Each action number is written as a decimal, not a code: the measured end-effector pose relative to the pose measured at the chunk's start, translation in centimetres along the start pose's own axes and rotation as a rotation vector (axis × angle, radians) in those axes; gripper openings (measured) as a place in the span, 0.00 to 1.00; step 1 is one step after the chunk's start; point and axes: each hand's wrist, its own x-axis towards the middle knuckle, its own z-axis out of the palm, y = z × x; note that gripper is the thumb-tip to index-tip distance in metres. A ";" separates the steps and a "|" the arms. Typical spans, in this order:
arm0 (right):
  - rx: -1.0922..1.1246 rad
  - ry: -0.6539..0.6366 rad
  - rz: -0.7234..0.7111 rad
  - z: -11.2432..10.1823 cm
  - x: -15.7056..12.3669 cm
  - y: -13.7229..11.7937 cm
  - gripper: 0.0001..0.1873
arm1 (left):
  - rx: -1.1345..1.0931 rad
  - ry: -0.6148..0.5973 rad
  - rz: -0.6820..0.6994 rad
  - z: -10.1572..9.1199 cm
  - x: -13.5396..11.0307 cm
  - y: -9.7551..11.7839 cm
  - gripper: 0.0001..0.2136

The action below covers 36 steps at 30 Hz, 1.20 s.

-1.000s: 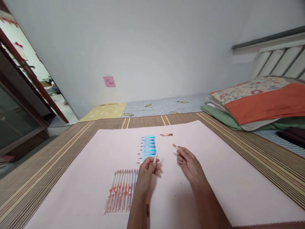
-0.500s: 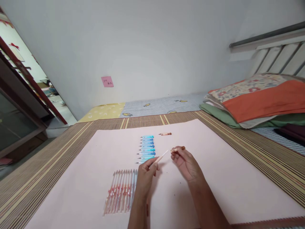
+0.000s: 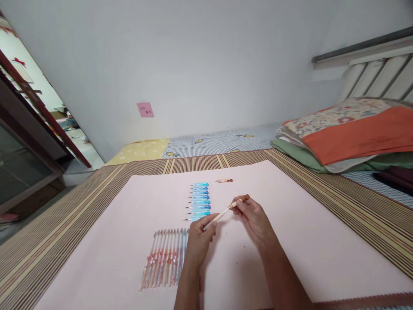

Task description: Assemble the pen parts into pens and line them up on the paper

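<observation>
My left hand (image 3: pixel 202 232) pinches a slim, pale pen barrel (image 3: pixel 220 216) that slants up to the right. Between the thumb and fingers of my right hand (image 3: pixel 254 217) is a short brown-and-cream pen part (image 3: pixel 239 201). The barrel's upper end meets this part; how deep it sits inside cannot be made out. Beyond my left hand, several short blue pen parts (image 3: pixel 200 201) with dark tips lie in a column. A similar brown pen part (image 3: pixel 224 181) lies above them. Left of my left forearm is a row of long clear-and-pink pen barrels (image 3: pixel 163 258), partly covered by that arm.
A pale pink sheet (image 3: pixel 106 241) lies under everything, on a striped mat (image 3: pixel 322 198). Small dark specks dot the sheet between my arms. Folded orange and green bedding (image 3: pixel 358 133) is piled at the right. A pink note (image 3: pixel 145 109) sticks to the wall.
The gap between the pale barrel and the brown pen part has closed, and their ends now meet. My left hand has shifted slightly; the things on the sheet lie as before.
</observation>
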 end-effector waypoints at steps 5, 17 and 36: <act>-0.088 -0.117 0.059 0.2 -0.1 0.1 0.17 | -0.092 -0.127 -0.011 0.3 -0.2 0.6 0.18; -0.073 -0.243 0.088 0.2 -0.4 0.0 0.15 | -0.400 -0.343 -0.191 1.0 -0.9 0.9 0.21; -0.141 -0.342 0.131 1.3 -0.8 0.1 0.13 | -0.415 -0.297 -0.131 1.3 -0.4 0.2 0.15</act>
